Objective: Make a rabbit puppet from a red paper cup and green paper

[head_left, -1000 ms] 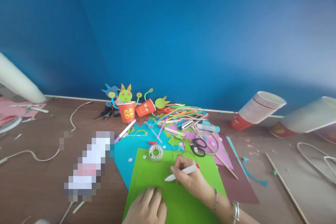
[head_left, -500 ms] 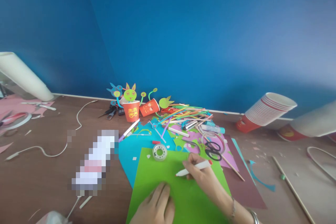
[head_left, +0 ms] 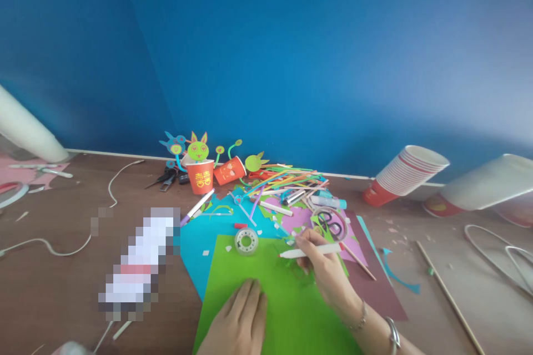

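Observation:
A sheet of green paper [head_left: 291, 310] lies in front of me, partly over blue paper [head_left: 194, 258]. My left hand [head_left: 239, 316] rests flat on its lower left, fingers stretched out. Above the sheet's upper right, my right hand [head_left: 320, 266] grips a white marker [head_left: 310, 250] with a red tip pointing left. Its red cap [head_left: 240, 226] lies apart, beyond a roll of clear tape [head_left: 246, 241] at the sheet's top edge. Scissors [head_left: 331, 224] with dark handles lie just behind my right hand, their blades hidden from view.
Paper cups with cut-out animal faces [head_left: 198, 151] stand by the wall. Several straws [head_left: 287, 177] are piled to their right. Stacked paper cups [head_left: 410, 175] lean at the right, near a wooden stick [head_left: 447, 294]. A white cable [head_left: 54, 252] and a blurred-out object [head_left: 139, 258] lie left.
My right hand has lifted slightly up and right with the marker, which now lies more level. My left hand stays on the paper. The view has shifted a little right.

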Demonstrator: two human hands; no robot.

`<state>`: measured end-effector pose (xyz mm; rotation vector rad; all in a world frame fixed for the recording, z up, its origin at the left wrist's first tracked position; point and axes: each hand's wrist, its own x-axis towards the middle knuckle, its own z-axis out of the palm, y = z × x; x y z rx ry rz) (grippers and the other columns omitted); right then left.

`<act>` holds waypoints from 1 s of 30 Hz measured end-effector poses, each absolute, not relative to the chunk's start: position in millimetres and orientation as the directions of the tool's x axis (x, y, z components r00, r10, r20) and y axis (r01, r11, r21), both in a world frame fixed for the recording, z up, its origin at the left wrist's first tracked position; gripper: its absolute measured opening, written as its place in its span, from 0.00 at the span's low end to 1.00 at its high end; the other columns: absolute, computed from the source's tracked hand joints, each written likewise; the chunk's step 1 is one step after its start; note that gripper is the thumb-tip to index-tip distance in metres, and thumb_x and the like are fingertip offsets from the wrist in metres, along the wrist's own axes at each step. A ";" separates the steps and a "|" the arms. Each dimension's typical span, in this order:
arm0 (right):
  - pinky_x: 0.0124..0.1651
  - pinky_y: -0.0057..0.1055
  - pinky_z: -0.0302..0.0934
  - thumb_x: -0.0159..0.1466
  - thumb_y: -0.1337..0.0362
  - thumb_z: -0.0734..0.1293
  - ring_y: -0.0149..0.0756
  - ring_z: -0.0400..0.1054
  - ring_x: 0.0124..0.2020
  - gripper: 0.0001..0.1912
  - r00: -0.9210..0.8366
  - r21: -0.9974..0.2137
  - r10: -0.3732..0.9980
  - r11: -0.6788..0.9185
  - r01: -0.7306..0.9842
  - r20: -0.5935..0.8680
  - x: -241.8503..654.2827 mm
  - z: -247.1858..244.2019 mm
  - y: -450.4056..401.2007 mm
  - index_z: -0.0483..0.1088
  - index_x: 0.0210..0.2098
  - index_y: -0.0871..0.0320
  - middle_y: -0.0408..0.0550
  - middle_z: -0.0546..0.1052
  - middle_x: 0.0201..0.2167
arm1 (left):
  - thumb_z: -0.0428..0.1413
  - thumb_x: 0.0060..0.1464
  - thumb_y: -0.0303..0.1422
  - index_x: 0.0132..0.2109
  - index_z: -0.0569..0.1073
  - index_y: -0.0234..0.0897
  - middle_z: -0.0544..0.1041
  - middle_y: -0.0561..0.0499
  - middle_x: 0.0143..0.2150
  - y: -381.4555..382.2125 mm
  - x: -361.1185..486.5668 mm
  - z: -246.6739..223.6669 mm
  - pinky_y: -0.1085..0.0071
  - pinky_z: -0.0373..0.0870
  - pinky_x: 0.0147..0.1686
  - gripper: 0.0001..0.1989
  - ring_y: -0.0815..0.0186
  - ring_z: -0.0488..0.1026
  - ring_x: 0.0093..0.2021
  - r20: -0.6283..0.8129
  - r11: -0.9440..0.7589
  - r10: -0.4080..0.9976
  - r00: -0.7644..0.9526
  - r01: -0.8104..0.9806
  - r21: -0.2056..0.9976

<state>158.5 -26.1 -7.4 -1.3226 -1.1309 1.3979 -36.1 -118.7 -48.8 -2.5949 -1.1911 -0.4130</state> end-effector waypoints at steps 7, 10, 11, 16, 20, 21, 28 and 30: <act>0.22 0.24 0.51 0.55 0.51 0.69 0.28 0.58 0.18 0.17 -0.246 -0.969 0.940 -0.247 -0.009 -0.237 147.2 -16.1 -33.1 0.62 0.23 0.57 0.39 0.68 0.15 | 0.43 0.61 0.29 0.51 0.70 0.28 0.75 0.43 0.50 -116.7 -33.7 -44.6 0.69 0.70 0.46 0.17 0.60 0.70 0.51 0.320 -0.643 0.718 0.619 0.765 -0.039; 0.25 0.26 0.54 0.57 0.51 0.67 0.29 0.59 0.21 0.16 -0.178 -0.971 0.961 -0.226 -0.076 -0.210 146.1 -18.2 -27.7 0.63 0.24 0.56 0.38 0.66 0.18 | 0.44 0.60 0.29 0.49 0.72 0.29 0.76 0.44 0.47 -117.2 -30.8 -46.2 0.66 0.69 0.48 0.15 0.60 0.71 0.48 0.349 -0.621 0.734 0.582 0.783 0.001; 0.28 0.26 0.56 0.58 0.52 0.67 0.29 0.60 0.23 0.15 -0.140 -0.970 0.972 -0.206 -0.128 -0.188 147.1 -16.7 -24.8 0.63 0.25 0.56 0.39 0.66 0.19 | 0.45 0.60 0.28 0.48 0.72 0.30 0.76 0.45 0.46 -117.1 -30.0 -46.9 0.65 0.69 0.48 0.15 0.60 0.71 0.48 0.362 -0.624 0.731 0.579 0.781 0.010; 0.35 0.28 0.60 0.59 0.52 0.66 0.31 0.63 0.28 0.14 -0.138 -0.946 0.982 -0.165 -0.281 -0.130 167.8 3.0 -9.9 0.67 0.27 0.56 0.41 0.67 0.25 | 0.46 0.58 0.25 0.46 0.72 0.29 0.78 0.46 0.43 -116.1 -28.4 -50.2 0.63 0.69 0.48 0.13 0.60 0.73 0.44 0.426 -0.633 0.708 0.563 0.774 0.028; 0.31 0.30 0.61 0.59 0.51 0.66 0.31 0.64 0.25 0.15 -0.392 -0.902 0.848 -0.422 -0.091 -0.358 185.3 11.4 -6.3 0.71 0.33 0.58 0.42 0.70 0.22 | 0.45 0.58 0.24 0.46 0.72 0.30 0.78 0.47 0.42 -116.0 -28.1 -50.3 0.63 0.69 0.48 0.13 0.60 0.73 0.45 0.461 -0.646 0.676 0.575 0.764 -0.005; 0.33 0.30 0.62 0.59 0.50 0.66 0.31 0.65 0.25 0.16 -0.412 -0.887 0.826 -0.454 -0.080 -0.385 186.1 10.7 -5.7 0.72 0.33 0.58 0.42 0.71 0.22 | 0.45 0.58 0.24 0.45 0.72 0.31 0.78 0.48 0.42 -116.0 -28.0 -50.2 0.64 0.69 0.48 0.13 0.60 0.73 0.46 0.474 -0.647 0.673 0.568 0.762 0.004; 0.39 0.32 0.62 0.57 0.52 0.68 0.32 0.65 0.28 0.14 -0.317 -0.905 0.919 -0.325 -0.275 -0.234 177.5 12.0 27.5 0.70 0.29 0.57 0.41 0.70 0.22 | 0.47 0.58 0.27 0.46 0.73 0.32 0.77 0.47 0.43 -117.7 -29.7 -60.2 0.69 0.69 0.47 0.12 0.62 0.71 0.47 0.457 -0.646 0.683 0.570 0.764 0.013; 0.40 0.33 0.62 0.56 0.53 0.68 0.32 0.64 0.27 0.14 -0.236 -0.917 0.960 -0.223 -0.329 -0.149 183.6 25.2 43.1 0.69 0.26 0.57 0.40 0.68 0.21 | 0.47 0.59 0.28 0.48 0.72 0.32 0.77 0.46 0.44 -118.5 -31.3 -63.3 0.68 0.70 0.46 0.13 0.62 0.71 0.49 0.416 -0.657 0.682 0.602 0.754 -0.014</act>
